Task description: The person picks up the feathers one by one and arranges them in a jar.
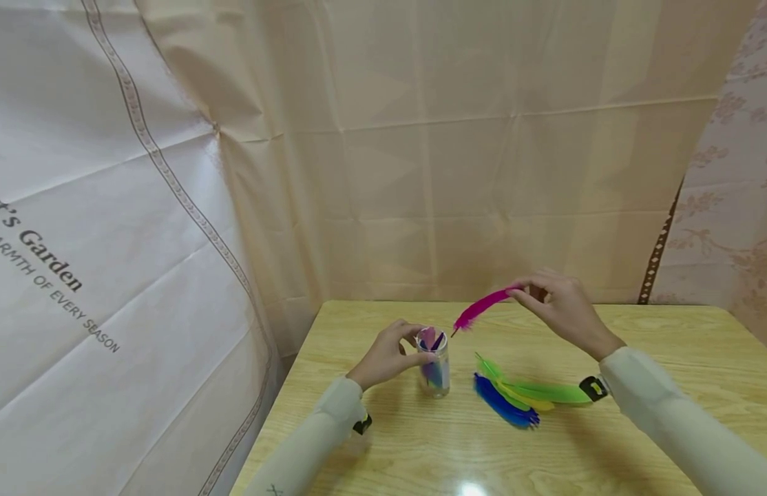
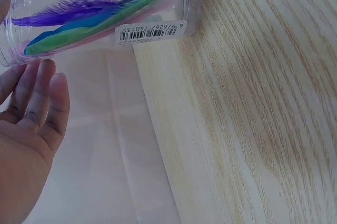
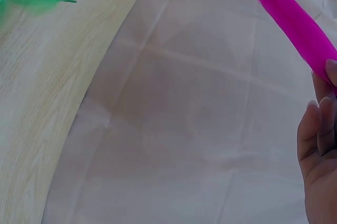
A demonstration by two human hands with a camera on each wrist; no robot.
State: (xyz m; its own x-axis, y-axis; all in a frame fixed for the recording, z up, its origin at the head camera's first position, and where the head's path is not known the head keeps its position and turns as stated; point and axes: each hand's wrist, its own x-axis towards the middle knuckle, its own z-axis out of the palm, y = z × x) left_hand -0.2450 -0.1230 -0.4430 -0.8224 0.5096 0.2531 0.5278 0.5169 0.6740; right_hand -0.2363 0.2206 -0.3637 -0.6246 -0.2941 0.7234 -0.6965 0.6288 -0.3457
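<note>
A clear jar (image 1: 442, 379) stands upright on the wooden table, and my left hand (image 1: 390, 355) grips it near the rim with thumb and fingers. Inside it, the left wrist view shows a purple feather (image 2: 58, 19), a green feather (image 2: 79, 38) and blue and pink ones; a barcode label (image 2: 150, 33) is stuck to the wall. My right hand (image 1: 563, 306) pinches a magenta feather (image 1: 482, 308) by its broad tip. Its quill points down toward the jar's mouth, just right of the rim. In the right wrist view the magenta feather (image 3: 295, 21) slants up from the fingertips.
On the table (image 1: 383, 448), right of the jar, lie blue feathers (image 1: 504, 403), a yellow feather (image 1: 538, 403) and green feathers (image 1: 557, 393), below my right forearm. A beige cloth (image 1: 482, 172) hangs behind the table's back edge; a white printed cloth (image 1: 111, 241) hangs at left.
</note>
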